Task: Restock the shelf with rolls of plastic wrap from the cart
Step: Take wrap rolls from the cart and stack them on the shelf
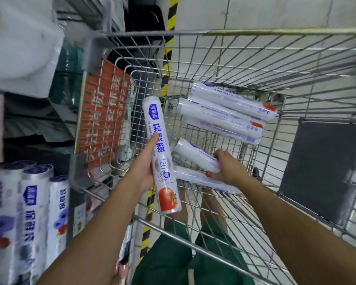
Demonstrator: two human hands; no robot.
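Grey concrete floor and a yellow-and-black stripe point(171, 13) showing beyond the wire of the cart point(234, 32); standing rolls point(35, 202) packed upright outside the cart's left side.

Left hand point(146, 175) wrapped round the middle of a lifted roll point(162, 161), held clear above the cart's near left corner. Forefinger point(154, 141) stretched along the wrapper, other fingers hidden behind it.

Right hand point(230, 167) down near the cart floor by the near edge, curled over the end of a second roll point(193, 154), fingertips out of sight. Third roll point(201, 179) lying just beneath that one, seemingly touching it. Stack of rolls point(224, 116) further in, toward the far right corner.

Likely trouble:
- Slick wrapper plus a one-handed hold at mid-length, so a possible slide out of the left palm.
- Second roll gripped only at its end, so liable to droop and snag its free end in the wire on the way up.
- Lifting it could also knock the third roll away across the mesh.
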